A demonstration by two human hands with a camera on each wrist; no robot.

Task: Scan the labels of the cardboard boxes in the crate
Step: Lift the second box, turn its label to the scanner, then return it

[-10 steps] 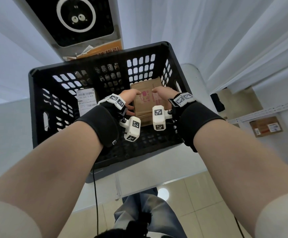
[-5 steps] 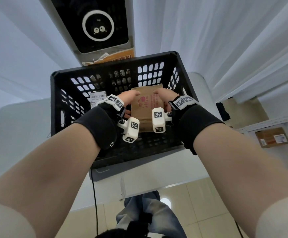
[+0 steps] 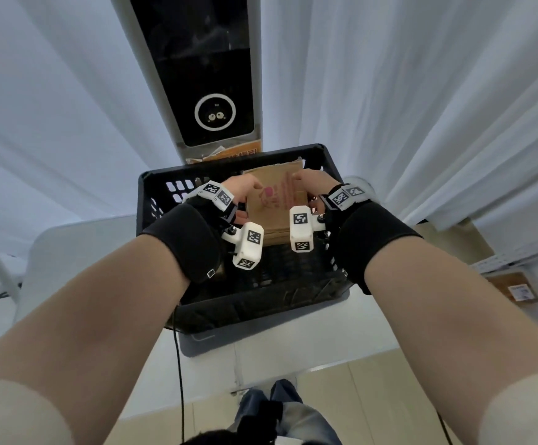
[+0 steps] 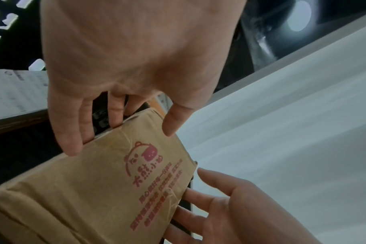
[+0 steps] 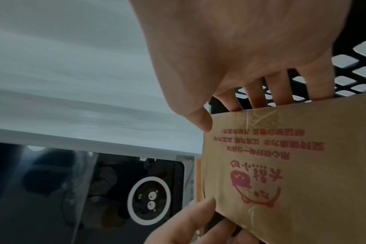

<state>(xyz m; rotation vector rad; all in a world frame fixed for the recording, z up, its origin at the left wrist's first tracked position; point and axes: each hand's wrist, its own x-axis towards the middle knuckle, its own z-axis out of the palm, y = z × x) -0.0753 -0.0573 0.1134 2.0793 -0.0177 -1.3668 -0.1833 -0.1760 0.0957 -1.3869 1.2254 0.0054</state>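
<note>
White curtain behind; both hands (image 3: pixel 280 191) grip cardboard box (image 3: pixel 277 207), pink bear logo.

One brown cardboard box (image 3: pixel 277 200), creased and taped, with a red cartoon logo and red print on its upward-facing side, is raised and tilted at the far right of the black lattice-walled plastic crate (image 3: pixel 152 200), its far edge above the crate's far rim, with a white printed label (image 4: pixel 15 92) lying lower inside the crate.

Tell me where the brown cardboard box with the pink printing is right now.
In the head view the brown cardboard box with pink printing is held between both hands, left hand and right hand, over the far right of the black plastic crate, below the scanner panel.
</note>
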